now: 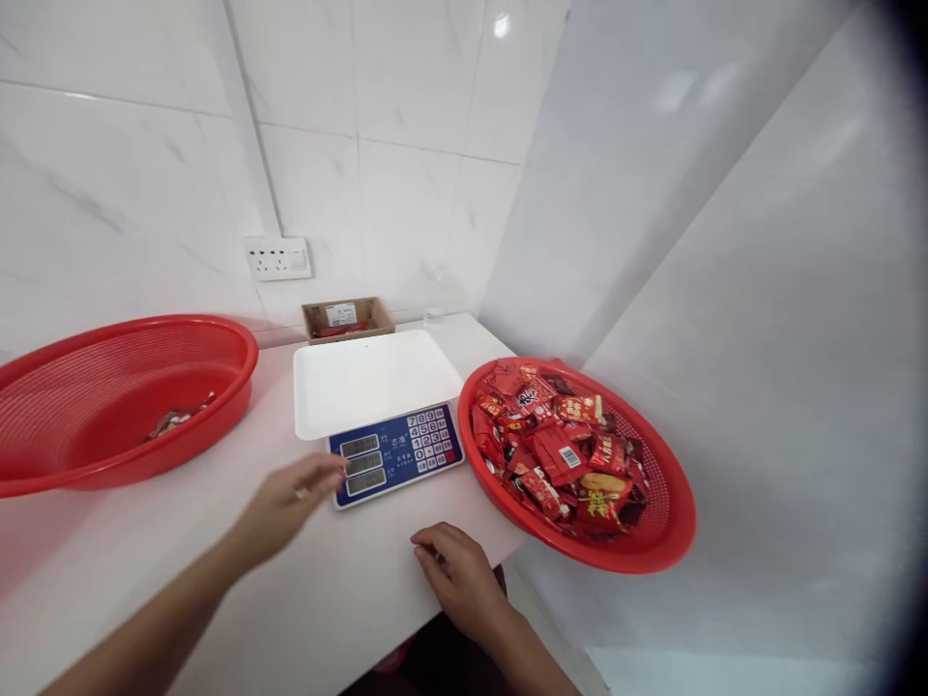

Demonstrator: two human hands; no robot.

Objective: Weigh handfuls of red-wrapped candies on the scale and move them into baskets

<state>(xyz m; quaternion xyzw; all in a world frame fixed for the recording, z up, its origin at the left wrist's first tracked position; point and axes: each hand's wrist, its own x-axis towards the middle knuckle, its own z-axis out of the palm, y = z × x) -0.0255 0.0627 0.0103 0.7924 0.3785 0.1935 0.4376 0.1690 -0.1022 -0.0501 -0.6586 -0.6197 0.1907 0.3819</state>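
A white-and-blue electronic scale (395, 449) stands on the table with a bare white weighing tray (369, 377). My left hand (290, 498) is at the scale's left front corner, its fingertips over the edge of the displays. Its fingers are loosely bent, thumb a little apart, with nothing seen in them. My right hand (460, 575) is by the table's front edge, below the keypad, fingers relaxed and slightly curved, also holding nothing visible. To its upper right, a red plastic basket (671, 512) holds many red-wrapped snack packets (562, 449) and overhangs the table's right edge.
At the left sits another red basket (123, 464) with a few small packets inside. Behind the scale, a small cardboard box (381, 314) contains red items. A wall socket (277, 259) is above it. Grey panels (725, 338) close off the right side.
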